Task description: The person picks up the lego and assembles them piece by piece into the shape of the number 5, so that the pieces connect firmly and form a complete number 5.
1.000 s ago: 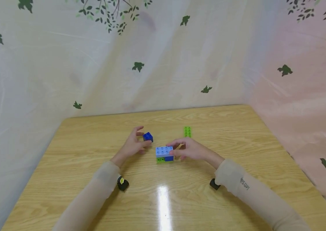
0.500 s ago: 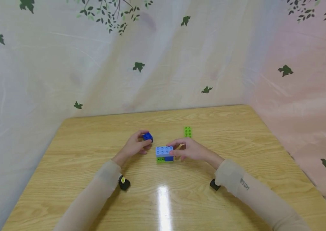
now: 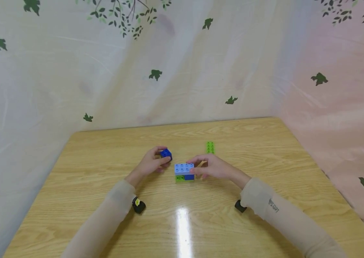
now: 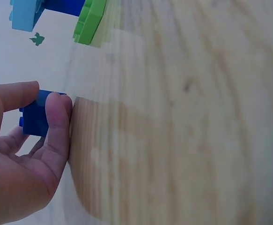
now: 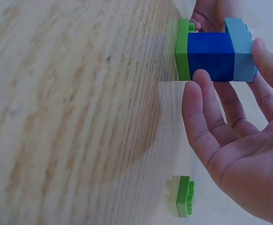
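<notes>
Thumb and fingers of my left hand [image 3: 147, 165] pinch a dark blue toy building brick [image 3: 166, 153], which is at the table surface. To its right stands a small stack: a light blue studded piece [image 3: 182, 168] on top, another dark blue brick [image 5: 211, 54] under its right part, and a thin green plate [image 3: 179, 178] at the bottom. My right hand [image 3: 217, 167] holds the stack at its right end, with the thumb on the light blue piece and fingers along the far side. Studs of the green plate show at the stack's front left.
A second thin green plate [image 3: 210, 147] lies flat on the wooden table [image 3: 104, 154] behind my right hand. A printed cloth [image 3: 182, 71] hangs behind the table and along its right side. Black wrist devices [image 3: 138, 206] sit under both sleeves.
My left hand's raised fingers have come down around the far side of the loose dark blue brick and now pinch it. The right hand and the stack stay in place.
</notes>
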`<action>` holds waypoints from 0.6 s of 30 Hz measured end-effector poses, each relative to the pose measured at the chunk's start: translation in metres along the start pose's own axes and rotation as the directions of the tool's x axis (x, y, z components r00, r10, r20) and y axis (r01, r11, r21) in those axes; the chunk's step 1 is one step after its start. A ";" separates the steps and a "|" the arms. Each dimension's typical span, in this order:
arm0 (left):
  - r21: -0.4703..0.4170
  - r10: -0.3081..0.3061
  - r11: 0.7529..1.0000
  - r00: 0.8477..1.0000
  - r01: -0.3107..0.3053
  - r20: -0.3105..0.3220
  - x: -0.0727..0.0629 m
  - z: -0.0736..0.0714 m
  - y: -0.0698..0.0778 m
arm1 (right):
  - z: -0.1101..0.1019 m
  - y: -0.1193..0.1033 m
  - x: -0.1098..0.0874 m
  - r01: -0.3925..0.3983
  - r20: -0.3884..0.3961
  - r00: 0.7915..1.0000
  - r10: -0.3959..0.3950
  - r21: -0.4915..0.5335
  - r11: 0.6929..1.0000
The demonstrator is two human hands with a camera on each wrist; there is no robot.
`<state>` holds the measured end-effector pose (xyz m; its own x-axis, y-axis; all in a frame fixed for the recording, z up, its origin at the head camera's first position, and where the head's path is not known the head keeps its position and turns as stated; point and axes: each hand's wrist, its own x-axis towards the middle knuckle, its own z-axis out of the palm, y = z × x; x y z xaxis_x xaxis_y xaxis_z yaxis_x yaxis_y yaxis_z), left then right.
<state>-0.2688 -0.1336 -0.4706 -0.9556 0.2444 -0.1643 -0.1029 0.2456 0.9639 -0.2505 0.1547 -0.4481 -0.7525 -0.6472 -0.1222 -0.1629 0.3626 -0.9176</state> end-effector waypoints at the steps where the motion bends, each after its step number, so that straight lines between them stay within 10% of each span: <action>1: 0.003 -0.001 1.000 1.000 0.001 -0.001 -0.001 0.000 0.000 | 0.000 0.000 0.000 -0.002 0.000 1.000 0.002 0.002 1.000; 18: -0.066 0.153 0.987 0.979 -0.145 0.137 -0.032 0.000 0.034 | 0.000 0.001 0.002 0.012 0.007 1.000 -0.012 0.020 1.000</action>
<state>-0.2417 -0.1331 -0.4330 -0.9130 0.4057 -0.0423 0.0185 0.1447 0.9893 -0.2518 0.1542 -0.4495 -0.7457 -0.6565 -0.1138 -0.1589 0.3411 -0.9265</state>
